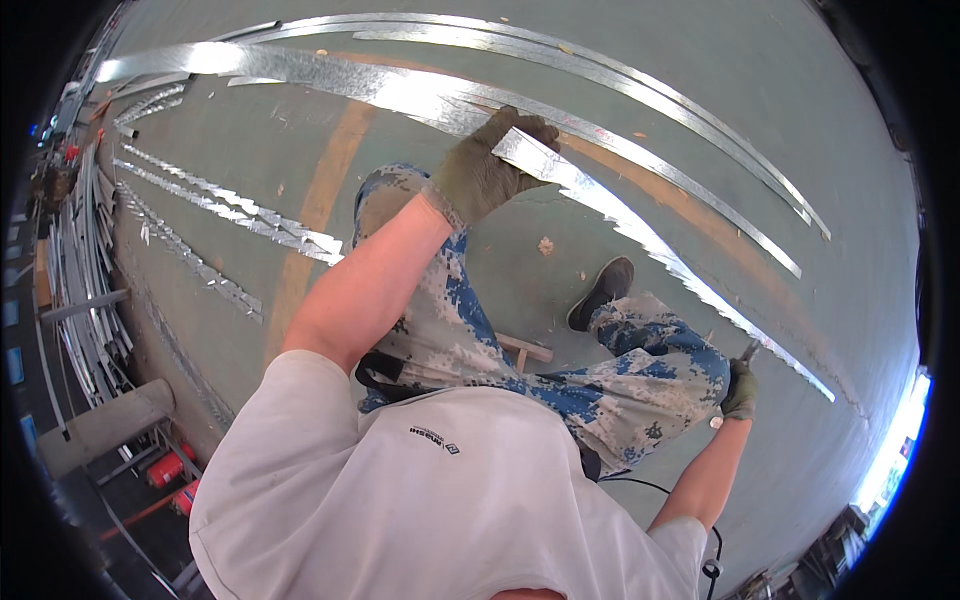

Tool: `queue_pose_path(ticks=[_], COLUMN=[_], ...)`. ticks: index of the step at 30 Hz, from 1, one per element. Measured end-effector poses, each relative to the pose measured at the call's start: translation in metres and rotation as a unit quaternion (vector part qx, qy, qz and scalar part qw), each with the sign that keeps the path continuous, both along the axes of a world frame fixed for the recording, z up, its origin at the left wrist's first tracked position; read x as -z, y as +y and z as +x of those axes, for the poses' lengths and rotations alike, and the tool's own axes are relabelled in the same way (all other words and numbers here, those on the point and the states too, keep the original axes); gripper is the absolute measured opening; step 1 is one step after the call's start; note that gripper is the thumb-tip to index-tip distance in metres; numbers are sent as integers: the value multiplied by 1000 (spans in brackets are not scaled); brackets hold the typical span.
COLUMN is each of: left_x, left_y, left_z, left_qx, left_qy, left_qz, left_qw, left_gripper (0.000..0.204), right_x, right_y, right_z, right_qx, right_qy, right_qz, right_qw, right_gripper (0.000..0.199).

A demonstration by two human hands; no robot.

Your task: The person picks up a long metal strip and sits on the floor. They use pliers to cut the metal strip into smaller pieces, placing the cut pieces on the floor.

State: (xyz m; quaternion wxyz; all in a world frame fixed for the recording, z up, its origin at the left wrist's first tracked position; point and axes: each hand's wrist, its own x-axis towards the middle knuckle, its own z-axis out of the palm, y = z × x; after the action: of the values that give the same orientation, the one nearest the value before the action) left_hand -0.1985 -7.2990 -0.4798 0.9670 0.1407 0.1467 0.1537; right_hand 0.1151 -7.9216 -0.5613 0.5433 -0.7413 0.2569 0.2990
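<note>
My left hand (490, 165), in a dark olive work glove, is closed around a long shiny metal strip (640, 235) close to its wide end. The strip slants away to the right, and its lower edge is cut into a row of saw-like notches. By my right knee, my gloved right hand (740, 390) is closed near the strip's far end. A small greyish tip (750, 350) sticks up from it toward the strip; its kind is too small to tell. Beyond my left hand, a broad flat metal strip (370, 85) lies on the floor, partly covered by that hand.
More long metal strips (600, 70) lie farther off on the green floor (420, 560). Several notched strips (230, 215) lie to the left, beyond a yellow floor line (325, 190). A pile of metal lengths (90, 270) stands at the far left. A wooden stool piece (525, 350) shows between my legs.
</note>
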Motion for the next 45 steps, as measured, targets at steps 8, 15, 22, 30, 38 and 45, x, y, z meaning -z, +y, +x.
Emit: queue_pose_path(ticks=[8, 15, 22, 30, 38, 45], left_x=[-16, -4, -17, -7, -2, -9], left_y=[-11, -24, -31, -40, -51, -53], left_z=[14, 11, 9, 11, 13, 14], left_qx=[33, 33, 26, 53, 74, 80], left_qy=[-22, 2, 44, 34, 55, 84], left_qz=[91, 124, 131, 120, 184, 187], left_qw=[995, 992, 990, 991, 979, 975], left_gripper=[68, 59, 55, 57, 54, 53], right_x=[-181, -150, -111, -111, -105, -101], right_y=[181, 323, 366, 366, 365, 369], right_z=[-115, -247, -283, -282, -280, -287], right_qx=[-44, -299, -293, -279, -262, -217], right_qy=[-210, 29, 63, 54, 49, 84], right_qz=[162, 234, 263, 247, 233, 262], right_qw=[963, 925, 917, 926, 935, 936], right_gripper=[50, 38, 33, 34, 33, 33])
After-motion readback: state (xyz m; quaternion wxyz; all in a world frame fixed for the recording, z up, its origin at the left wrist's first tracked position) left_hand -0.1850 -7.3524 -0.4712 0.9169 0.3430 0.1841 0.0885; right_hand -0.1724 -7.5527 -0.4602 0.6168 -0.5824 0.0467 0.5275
